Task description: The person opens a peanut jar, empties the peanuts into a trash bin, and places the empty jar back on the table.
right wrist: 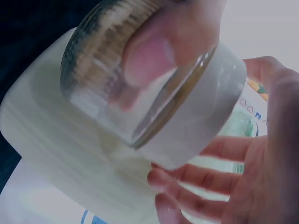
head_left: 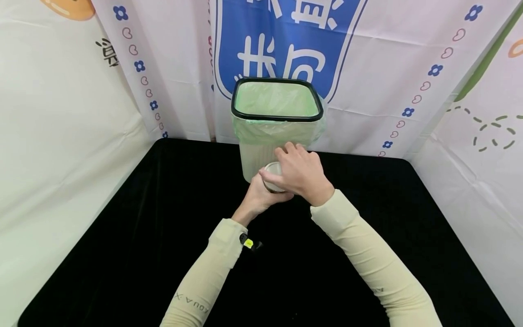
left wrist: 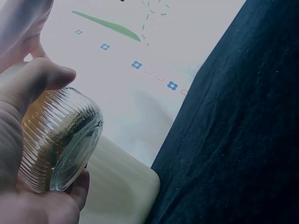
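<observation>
Head view: left hand (head_left: pixel 260 195) grips jar (left wrist: pixel 65 135), right hand (head_left: pixel 302 171) spreads over lid (head_left: pixel 273 169); blue emblem (head_left: pixel 282 32) bears Chinese characters (head_left: pixel 258 55).

Left sleeve (head_left: pixel 203 278): bearing dark letters, an X showing, the rest reading unsurely. Right sleeve (head_left: pixel 382 259): showing one unclear mark. Blue shield (head_left: pixel 282 27): carrying large white Chinese characters, partly running out of view. Left-hand cloth (head_left: pixel 61 91): displaying one black character.

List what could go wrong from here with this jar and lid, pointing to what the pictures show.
The ribbed glass jar could slip in the left grip, perhaps dropping onto the black table. With the right grip at the white lid, a sudden twist might spill the brown contents. A jerk could also knock the bin close behind.
</observation>
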Available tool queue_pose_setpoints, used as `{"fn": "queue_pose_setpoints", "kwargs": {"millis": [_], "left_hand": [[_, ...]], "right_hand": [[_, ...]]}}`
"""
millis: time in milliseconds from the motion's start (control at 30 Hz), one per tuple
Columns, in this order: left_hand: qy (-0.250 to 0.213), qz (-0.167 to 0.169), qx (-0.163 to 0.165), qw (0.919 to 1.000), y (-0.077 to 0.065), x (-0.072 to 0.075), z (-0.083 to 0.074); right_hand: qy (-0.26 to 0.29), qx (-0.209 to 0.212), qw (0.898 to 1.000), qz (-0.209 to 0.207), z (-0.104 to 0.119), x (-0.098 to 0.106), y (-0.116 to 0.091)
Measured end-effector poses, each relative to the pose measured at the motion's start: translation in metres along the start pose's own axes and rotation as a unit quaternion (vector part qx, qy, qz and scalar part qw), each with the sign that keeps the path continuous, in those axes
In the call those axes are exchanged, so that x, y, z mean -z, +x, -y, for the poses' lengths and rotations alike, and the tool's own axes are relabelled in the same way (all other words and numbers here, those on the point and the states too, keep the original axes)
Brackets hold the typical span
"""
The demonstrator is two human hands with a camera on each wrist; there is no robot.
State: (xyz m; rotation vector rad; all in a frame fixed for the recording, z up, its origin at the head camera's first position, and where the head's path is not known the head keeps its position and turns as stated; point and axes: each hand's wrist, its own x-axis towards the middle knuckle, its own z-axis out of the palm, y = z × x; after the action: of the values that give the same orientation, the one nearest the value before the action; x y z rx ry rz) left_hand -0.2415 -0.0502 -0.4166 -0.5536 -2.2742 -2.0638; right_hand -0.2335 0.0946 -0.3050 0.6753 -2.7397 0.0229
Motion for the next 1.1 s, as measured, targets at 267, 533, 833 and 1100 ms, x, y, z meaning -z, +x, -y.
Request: {"fn": "queue_pose_setpoints", "kwargs": {"millis": [267, 533, 833, 1100], "left_hand": [[-0.017, 0.006, 0.025, 0.9995, -0.001, 0.000, 0.000], [-0.001, 0.013, 0.027, 0.9996, -0.002, 0.002, 0.000], [0.006, 0.018, 0.012, 0.9998, 0.000, 0.004, 0.000], [0.012, 0.019, 0.000, 0.9997, -0.001, 0.005, -0.001]], "right_hand": [[-0.009, -0.023, 1.000, 0.002, 0.011, -0.004, 0.001], [-0.018, -0.020, 1.000, 0.004, 0.016, -0.010, 0.003], [-0.020, -0.008, 1.000, -0.016, 0.017, -0.013, 0.004], [-0.008, 0.020, 0.999, -0.048, 0.015, -0.012, 0.003]]}}
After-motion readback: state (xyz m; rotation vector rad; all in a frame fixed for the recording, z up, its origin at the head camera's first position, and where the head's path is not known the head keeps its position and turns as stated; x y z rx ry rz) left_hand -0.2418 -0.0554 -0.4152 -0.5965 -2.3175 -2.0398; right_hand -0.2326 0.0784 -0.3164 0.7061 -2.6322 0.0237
